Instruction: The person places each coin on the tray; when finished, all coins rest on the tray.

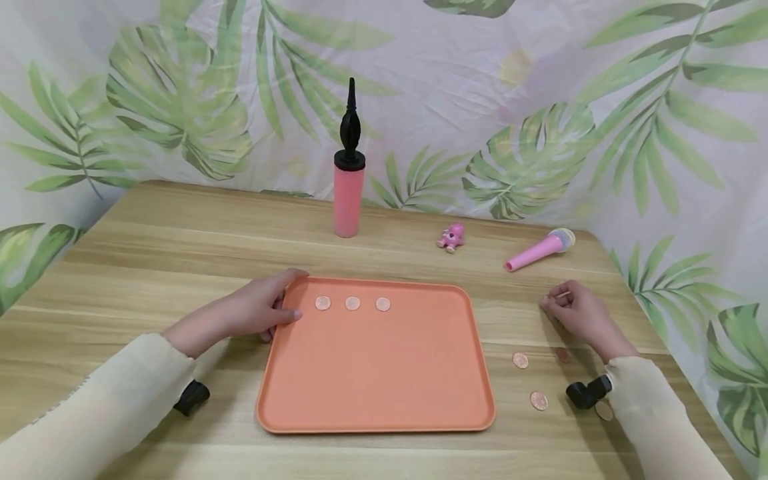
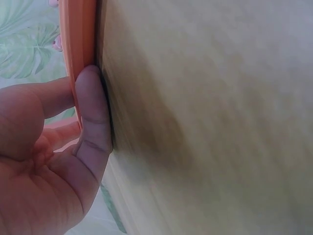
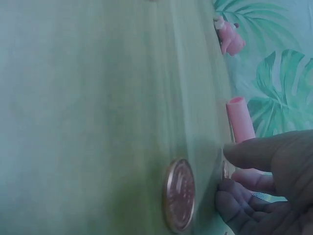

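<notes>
A pink pump (image 1: 347,200) stands left of a pink toy (image 1: 451,238) and a microphone (image 1: 537,252).

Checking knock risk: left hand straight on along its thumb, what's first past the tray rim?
Likely the leftmost coin on the tray; the left hand might pass above it, depth is unclear.

The person wears cream sleeves (image 1: 117,393) and small black wrist cameras (image 1: 192,398).

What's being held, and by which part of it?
Left hand grips the orange tray by its rim near the far-left corner. Right hand is at a coppery coin; can't tell whether it's pinched.
</notes>
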### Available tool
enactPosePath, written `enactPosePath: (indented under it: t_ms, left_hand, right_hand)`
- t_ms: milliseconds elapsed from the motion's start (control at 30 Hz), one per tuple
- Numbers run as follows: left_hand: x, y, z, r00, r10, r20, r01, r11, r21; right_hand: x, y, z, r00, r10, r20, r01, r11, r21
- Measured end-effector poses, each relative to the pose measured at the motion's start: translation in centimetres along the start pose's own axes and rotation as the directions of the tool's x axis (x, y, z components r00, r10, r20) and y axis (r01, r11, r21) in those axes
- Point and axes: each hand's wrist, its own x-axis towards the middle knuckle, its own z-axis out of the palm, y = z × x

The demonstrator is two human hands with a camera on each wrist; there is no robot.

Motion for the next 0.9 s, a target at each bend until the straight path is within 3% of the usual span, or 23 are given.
enactPosePath:
  t_ms: [900]
  left_hand:
    - [0.2,0.04,0.01,1.0,-0.012,0.014,0.012,1.0,0.005]
  right_hand:
    - [0.89,0.49,-0.29,0.996,0.035,0.087,-0.039,0.998,0.044]
